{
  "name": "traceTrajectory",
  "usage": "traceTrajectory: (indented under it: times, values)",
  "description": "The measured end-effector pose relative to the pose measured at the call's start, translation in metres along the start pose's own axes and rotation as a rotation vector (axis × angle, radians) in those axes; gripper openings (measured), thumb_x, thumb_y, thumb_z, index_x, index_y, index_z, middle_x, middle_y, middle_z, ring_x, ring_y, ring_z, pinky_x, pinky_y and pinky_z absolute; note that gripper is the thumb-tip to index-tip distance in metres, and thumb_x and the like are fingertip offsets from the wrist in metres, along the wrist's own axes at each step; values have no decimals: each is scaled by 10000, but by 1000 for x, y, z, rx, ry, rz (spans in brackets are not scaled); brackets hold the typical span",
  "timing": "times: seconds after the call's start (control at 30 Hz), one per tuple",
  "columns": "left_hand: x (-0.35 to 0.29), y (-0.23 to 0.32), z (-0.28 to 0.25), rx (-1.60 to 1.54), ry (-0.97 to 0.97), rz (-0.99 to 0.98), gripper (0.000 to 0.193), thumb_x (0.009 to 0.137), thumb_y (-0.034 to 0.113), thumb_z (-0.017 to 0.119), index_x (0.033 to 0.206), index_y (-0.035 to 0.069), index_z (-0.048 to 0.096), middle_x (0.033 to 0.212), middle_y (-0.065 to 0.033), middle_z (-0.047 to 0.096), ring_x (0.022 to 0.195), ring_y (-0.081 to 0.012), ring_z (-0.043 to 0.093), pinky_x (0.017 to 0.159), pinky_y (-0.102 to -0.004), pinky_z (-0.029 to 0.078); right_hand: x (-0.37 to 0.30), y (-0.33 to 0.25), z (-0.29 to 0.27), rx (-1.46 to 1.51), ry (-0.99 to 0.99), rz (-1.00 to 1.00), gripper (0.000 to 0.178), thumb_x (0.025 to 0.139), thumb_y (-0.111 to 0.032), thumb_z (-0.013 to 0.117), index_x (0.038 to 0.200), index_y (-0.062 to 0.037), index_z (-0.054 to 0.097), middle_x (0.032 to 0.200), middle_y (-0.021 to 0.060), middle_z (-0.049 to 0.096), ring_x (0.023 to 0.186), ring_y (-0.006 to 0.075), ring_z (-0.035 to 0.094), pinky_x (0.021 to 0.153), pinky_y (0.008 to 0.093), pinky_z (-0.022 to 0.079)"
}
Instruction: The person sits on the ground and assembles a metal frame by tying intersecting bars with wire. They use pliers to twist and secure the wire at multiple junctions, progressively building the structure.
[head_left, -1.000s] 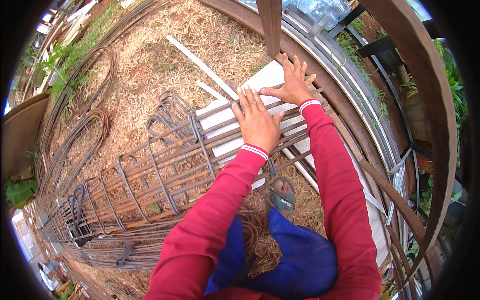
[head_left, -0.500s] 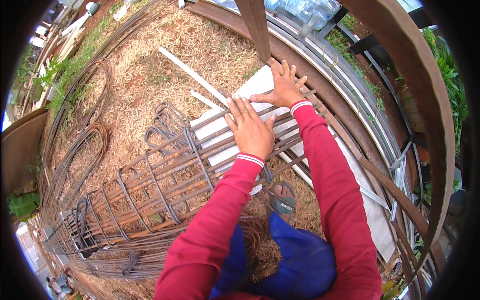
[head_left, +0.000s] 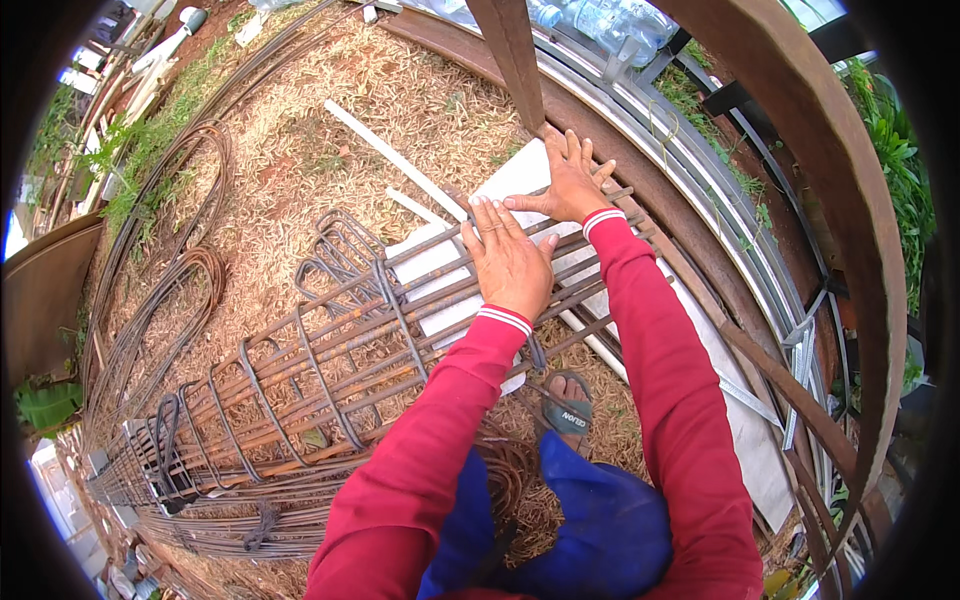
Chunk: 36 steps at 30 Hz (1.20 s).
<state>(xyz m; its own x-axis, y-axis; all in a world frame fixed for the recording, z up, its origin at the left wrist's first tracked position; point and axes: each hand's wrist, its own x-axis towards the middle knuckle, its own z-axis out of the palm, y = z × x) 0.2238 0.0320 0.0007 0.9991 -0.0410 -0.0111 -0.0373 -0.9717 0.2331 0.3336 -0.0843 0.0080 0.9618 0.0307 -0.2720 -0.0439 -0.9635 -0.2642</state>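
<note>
A long cage of rusty reinforcing bars (head_left: 330,360) runs from the lower left up to my hands, with square wire stirrups (head_left: 325,382) around it. My left hand (head_left: 510,262) lies palm down on the bars near their free ends, its fingers stretched over the topmost bar and its thumb apart. Just beyond it, my right hand (head_left: 568,185) rests at the bar ends with fingers spread. Its thumb points toward my left fingertips. Several loose stirrups (head_left: 345,245) are bunched at the cage's far side. A pale sheet (head_left: 515,178) lies under the bar ends.
Curved rusty steel (head_left: 870,230) arches close on the right, and an upright steel piece (head_left: 508,60) stands beyond my right hand. White pipes (head_left: 390,155) lie on dry grass. Coiled wire rods (head_left: 205,265) lie at left; plastic bottles (head_left: 620,30) sit at the back. My sandalled foot (head_left: 568,405) is beside the cage.
The view has shifted slightly. Both hands remain on the bars, with my left fingertips a little nearer my right thumb. The cage shows no clear movement.
</note>
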Motion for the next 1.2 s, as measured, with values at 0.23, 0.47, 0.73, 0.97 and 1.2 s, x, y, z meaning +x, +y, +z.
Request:
traceTrajectory:
  times: [0.23, 0.47, 0.73, 0.97, 1.2]
  values:
    - [-1, -1, 2, -17, 6, -17, 853, 1011, 538, 445, 1510, -139, 298, 1602, -285, 291, 1532, -369, 176, 1201, -515, 161, 0, 2, -1, -5, -11, -5, 1525, 502, -897, 742, 1630, -99, 95, 1657, 291, 51, 1524, 504, -57, 1110, 756, -95]
    - [-3, 0, 2, 23, -25, -56, 881, 997, 569, 462, 1524, -117, 295, 1630, -261, 255, 1537, -361, 163, 1154, -466, 209, -1, 2, 1, 6, -20, -20, 1520, 522, -876, 753, 1630, -94, 67, 1648, 312, 59, 1517, 520, -68, 1099, 770, -97]
    - [-2, 4, 2, 18, -6, -56, 909, 997, 574, 458, 1524, -140, 260, 1632, -267, 237, 1547, -370, 123, 1166, -485, 186, -2, -3, 1, -3, -31, 9, 1533, 518, -870, 765, 1631, -106, 39, 1656, 296, -33, 1492, 552, -131, 1098, 783, -61]
    - [-3, 1, 3, -50, 8, -44, 900, 1005, 566, 445, 1517, -150, 257, 1623, -284, 243, 1544, -357, 151, 1163, -495, 204, -4, -3, 0, 1, -22, 8, 1530, 534, -863, 762, 1632, -115, 4, 1659, 287, -52, 1496, 528, -164, 1090, 769, -112]
    - [-2, 4, 1, -45, -28, -79, 894, 1009, 582, 413, 1525, -134, 273, 1638, -271, 220, 1550, -366, 110, 1157, -468, 222, -4, -4, 1, -3, -1, 2, 1537, 526, -865, 764, 1631, -103, 15, 1658, 295, -7, 1508, 522, -122, 1107, 748, -110]
